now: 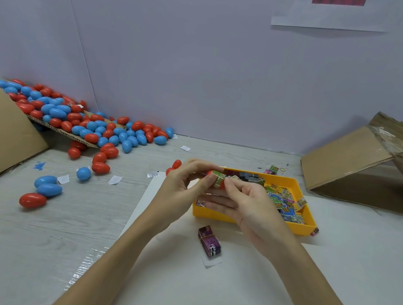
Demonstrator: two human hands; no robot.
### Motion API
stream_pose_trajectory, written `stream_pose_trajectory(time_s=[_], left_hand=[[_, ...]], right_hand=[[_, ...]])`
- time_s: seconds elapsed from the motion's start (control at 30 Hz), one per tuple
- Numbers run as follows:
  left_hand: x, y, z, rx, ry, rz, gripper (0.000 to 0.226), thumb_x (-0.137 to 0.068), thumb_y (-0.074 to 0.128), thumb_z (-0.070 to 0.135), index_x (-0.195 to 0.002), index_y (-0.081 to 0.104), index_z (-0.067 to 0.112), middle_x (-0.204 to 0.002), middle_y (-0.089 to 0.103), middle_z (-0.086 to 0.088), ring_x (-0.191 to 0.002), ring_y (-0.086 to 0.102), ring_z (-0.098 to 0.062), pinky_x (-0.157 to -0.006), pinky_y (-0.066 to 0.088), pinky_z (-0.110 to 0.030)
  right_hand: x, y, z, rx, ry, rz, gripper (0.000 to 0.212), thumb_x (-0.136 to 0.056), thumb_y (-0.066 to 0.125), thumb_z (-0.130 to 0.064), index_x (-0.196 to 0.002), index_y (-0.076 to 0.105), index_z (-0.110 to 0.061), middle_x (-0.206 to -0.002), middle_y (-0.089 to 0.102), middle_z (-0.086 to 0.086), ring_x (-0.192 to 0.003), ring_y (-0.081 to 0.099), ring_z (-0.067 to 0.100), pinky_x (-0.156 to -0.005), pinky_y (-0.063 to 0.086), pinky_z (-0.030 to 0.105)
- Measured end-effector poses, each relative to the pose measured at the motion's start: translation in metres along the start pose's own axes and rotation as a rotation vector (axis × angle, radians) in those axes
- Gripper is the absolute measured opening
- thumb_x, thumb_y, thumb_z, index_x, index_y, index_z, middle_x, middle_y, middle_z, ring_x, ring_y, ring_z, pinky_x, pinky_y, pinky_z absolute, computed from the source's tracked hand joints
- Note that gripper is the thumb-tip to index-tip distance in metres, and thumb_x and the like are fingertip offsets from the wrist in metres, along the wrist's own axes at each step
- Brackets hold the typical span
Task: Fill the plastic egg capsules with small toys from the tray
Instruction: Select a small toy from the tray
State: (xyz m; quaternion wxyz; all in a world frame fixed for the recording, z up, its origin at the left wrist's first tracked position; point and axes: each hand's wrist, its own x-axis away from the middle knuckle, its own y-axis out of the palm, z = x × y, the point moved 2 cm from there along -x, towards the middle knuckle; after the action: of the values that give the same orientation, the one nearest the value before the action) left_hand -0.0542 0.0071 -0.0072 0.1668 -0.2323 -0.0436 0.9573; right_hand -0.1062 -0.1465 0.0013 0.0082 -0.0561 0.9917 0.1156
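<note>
Above the near-left corner of the yellow tray (250, 223), both my hands meet around one red egg capsule (221, 184). A small green toy pack (219, 178) sits between the capsule's red halves. My left hand (187, 188) grips the left half with curled fingers. My right hand (244, 203) pinches the right half between thumb and forefinger. The tray holds several small colourful toy packs (282, 202). A purple toy pack (209, 242) lies on the white sheet in front of the tray.
A big pile of red and blue egg capsules (87, 123) spills off a cardboard flap at the back left, with loose eggs (44, 189) on the table. Two red eggs (174, 165) lie behind my left hand. Cardboard boxes (366, 163) stand at the right and far left.
</note>
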Motion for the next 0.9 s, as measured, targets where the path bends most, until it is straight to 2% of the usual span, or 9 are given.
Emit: stream_pose_trajectory(time_s=[0.27, 0.43, 0.53, 0.67, 0.8, 0.9], left_hand=[[0.001, -0.001, 0.003, 0.042, 0.057, 0.115, 0.029, -0.082, 0.081, 0.023, -0.111, 0.081, 0.021, -0.102, 0.071, 0.0, -0.102, 0.071, -0.023, -0.093, 0.059, -0.035], [0.0, -0.001, 0.004, 0.055, 0.056, 0.156, 0.03, -0.077, 0.083, 0.024, -0.107, 0.081, 0.025, -0.099, 0.072, 0.0, -0.097, 0.072, -0.021, -0.087, 0.06, -0.029], [0.0, -0.004, 0.004, 0.08, 0.049, 0.145, 0.029, -0.077, 0.084, 0.024, -0.106, 0.082, 0.023, -0.102, 0.074, 0.0, -0.099, 0.073, -0.02, -0.088, 0.059, -0.027], [0.001, -0.006, 0.006, 0.124, 0.021, 0.069, 0.031, -0.08, 0.082, 0.019, -0.111, 0.079, 0.015, -0.114, 0.077, 0.0, -0.111, 0.073, -0.02, -0.096, 0.058, -0.031], [0.002, -0.004, 0.009, 0.099, 0.027, 0.06, 0.032, -0.078, 0.082, 0.015, -0.109, 0.079, 0.013, -0.104, 0.08, 0.0, -0.101, 0.076, -0.02, -0.092, 0.059, -0.026], [0.003, -0.004, 0.01, 0.101, 0.032, 0.091, 0.034, -0.073, 0.084, 0.017, -0.106, 0.079, 0.014, -0.102, 0.081, 0.0, -0.099, 0.077, -0.02, -0.091, 0.059, -0.026]], right_hand=[[0.0, -0.004, 0.002, 0.003, -0.078, 0.063, 0.031, -0.109, 0.045, -0.018, -0.123, 0.068, -0.004, -0.109, 0.078, 0.013, -0.104, 0.076, 0.026, -0.084, 0.062, 0.03], [-0.002, -0.004, 0.005, 0.055, -0.13, 0.125, 0.029, -0.107, 0.049, -0.019, -0.125, 0.069, -0.007, -0.107, 0.079, 0.009, -0.104, 0.076, 0.023, -0.087, 0.062, 0.034], [-0.001, -0.002, 0.006, 0.09, -0.141, 0.147, 0.03, -0.108, 0.048, -0.019, -0.127, 0.068, -0.008, -0.106, 0.079, 0.007, -0.102, 0.076, 0.021, -0.086, 0.063, 0.034], [-0.001, 0.001, 0.006, 0.129, -0.134, 0.145, 0.03, -0.109, 0.046, -0.019, -0.127, 0.068, -0.009, -0.107, 0.079, 0.004, -0.101, 0.076, 0.017, -0.084, 0.063, 0.031], [0.0, 0.001, 0.008, 0.07, -0.103, 0.135, 0.032, -0.109, 0.046, -0.017, -0.127, 0.067, -0.002, -0.107, 0.079, 0.009, -0.101, 0.076, 0.02, -0.083, 0.062, 0.029], [0.001, 0.0, 0.006, 0.02, -0.114, 0.121, 0.029, -0.107, 0.049, -0.016, -0.126, 0.068, -0.006, -0.109, 0.079, 0.009, -0.104, 0.076, 0.021, -0.084, 0.062, 0.029]])
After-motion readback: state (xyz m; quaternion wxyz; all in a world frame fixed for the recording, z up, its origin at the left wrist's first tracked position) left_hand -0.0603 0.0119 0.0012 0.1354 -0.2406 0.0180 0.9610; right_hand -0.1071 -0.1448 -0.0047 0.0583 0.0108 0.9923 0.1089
